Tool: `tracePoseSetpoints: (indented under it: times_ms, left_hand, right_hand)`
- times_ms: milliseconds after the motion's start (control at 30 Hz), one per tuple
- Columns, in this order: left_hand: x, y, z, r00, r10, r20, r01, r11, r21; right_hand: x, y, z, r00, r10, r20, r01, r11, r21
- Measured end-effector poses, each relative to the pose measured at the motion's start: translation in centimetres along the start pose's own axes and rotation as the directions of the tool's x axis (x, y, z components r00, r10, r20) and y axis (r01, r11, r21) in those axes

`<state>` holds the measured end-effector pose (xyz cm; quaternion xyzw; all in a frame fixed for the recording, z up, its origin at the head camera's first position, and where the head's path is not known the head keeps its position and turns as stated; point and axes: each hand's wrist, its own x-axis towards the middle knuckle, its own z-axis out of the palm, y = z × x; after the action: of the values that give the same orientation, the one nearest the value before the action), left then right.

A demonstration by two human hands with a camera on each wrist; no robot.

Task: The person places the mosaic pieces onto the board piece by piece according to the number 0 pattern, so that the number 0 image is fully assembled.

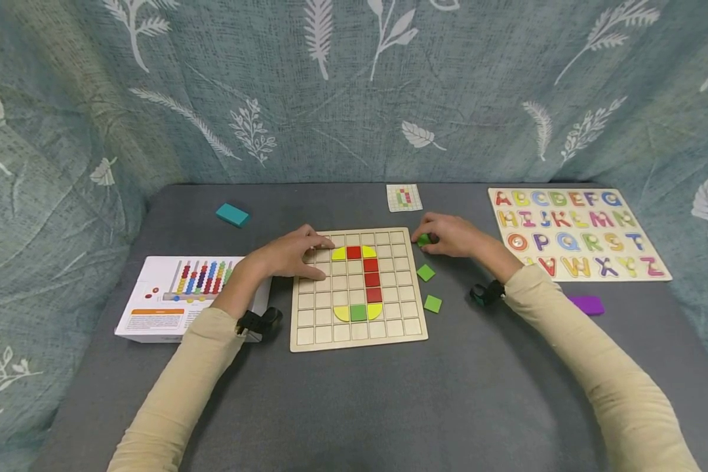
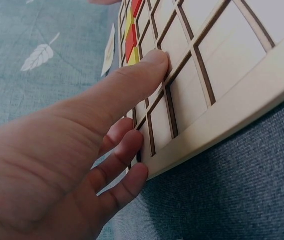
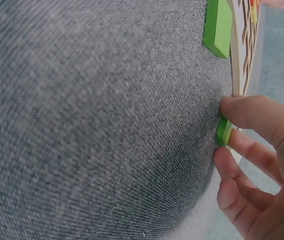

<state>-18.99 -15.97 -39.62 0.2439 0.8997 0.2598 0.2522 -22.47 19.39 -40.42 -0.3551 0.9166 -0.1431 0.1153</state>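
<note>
A wooden grid board (image 1: 324, 331) lies on the table with red, yellow and green pieces set in some cells, among them a red square tile (image 1: 371, 279), a yellow rounded piece (image 1: 341, 313) and a green tile (image 1: 358, 313). My left hand (image 1: 292, 252) rests on the board's left part, thumb and fingers spread and touching the wood. Just off the board's upper right corner, my right hand (image 1: 448, 235) pinches a green square tile (image 3: 223, 131) between thumb and fingers, low at the table surface. Two more green tiles (image 1: 426, 273) lie beside the board's right edge.
A small pattern card (image 1: 404, 197) lies behind the board. At the right are a wooden alphabet board (image 1: 578, 236) and a purple block (image 1: 587, 305). A teal block (image 1: 233, 215) and a white box with an abacus picture (image 1: 153, 321) are at the left.
</note>
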Motion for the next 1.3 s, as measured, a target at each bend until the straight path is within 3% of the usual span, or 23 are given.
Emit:
tracePoseSetpoints:
  times_ms: [400,567,733,1033,1167,1300]
  left_hand:
    - [-0.1,-0.2,0.1,1.000,0.000,-0.002,0.000,1.000,-0.007]
    - [-0.1,-0.1,-0.1,1.000,0.005,-0.007,-0.005,1.000,-0.001]
    - [-0.2,0.0,-0.3,1.000,0.004,-0.015,-0.004,1.000,0.009]
    - [-0.1,0.1,-0.4,1.000,-0.001,0.012,0.000,1.000,0.022]
    - [0.0,0.0,-0.3,1.000,0.005,0.017,-0.005,1.000,0.007]
    - [0.0,-0.1,-0.2,1.000,0.022,0.016,-0.022,1.000,0.002]
  right_hand:
    - [0.1,0.3,0.3,0.997,-0.063,-0.051,0.062,0.998,-0.025]
    - [0.4,-0.3,-0.1,0.991,-0.069,-0.111,0.070,0.998,0.005]
    - [1.5,-2.6,-0.1,0.984,-0.095,-0.152,0.107,0.992,0.072]
    - [5.0,-8.7,2.0,0.953,-0.269,-0.137,0.286,0.951,0.120]
    - [6.2,-10.2,2.8,0.941,-0.319,-0.115,0.330,0.939,0.100]
    - [7.0,-10.9,3.4,0.942,-0.321,-0.101,0.329,0.941,0.075]
